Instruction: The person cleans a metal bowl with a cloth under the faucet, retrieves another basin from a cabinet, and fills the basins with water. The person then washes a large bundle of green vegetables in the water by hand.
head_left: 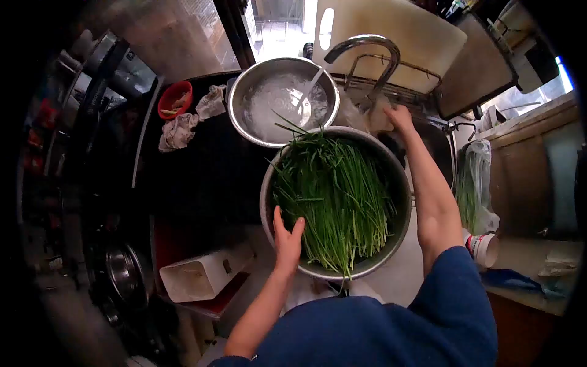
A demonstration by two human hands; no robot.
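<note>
A large metal bowl (400, 229) is heaped with long green garlic chives (342, 196), their cut ends toward me. At the bowl's left side, my left hand (288, 238) has its fingers spread, against the edge of the chives. My right hand (400, 117) reaches past the bowl's far right rim, below the tap. Its fingers are closed on a pale, translucent plastic bag (380, 117), partly hidden by the hand. Behind the chives stands a second metal bowl (235, 113) of bubbly water, with a light-handled utensil (310, 85) leaning in it.
A curved chrome tap (370, 40) rises over the sink (437, 144). A cutting board (391, 30) leans behind it. On the left are a red bowl (175, 100) and crumpled cloths (178, 131). More greens in a plastic bag (474, 183) and a white tub (485, 249) stand right.
</note>
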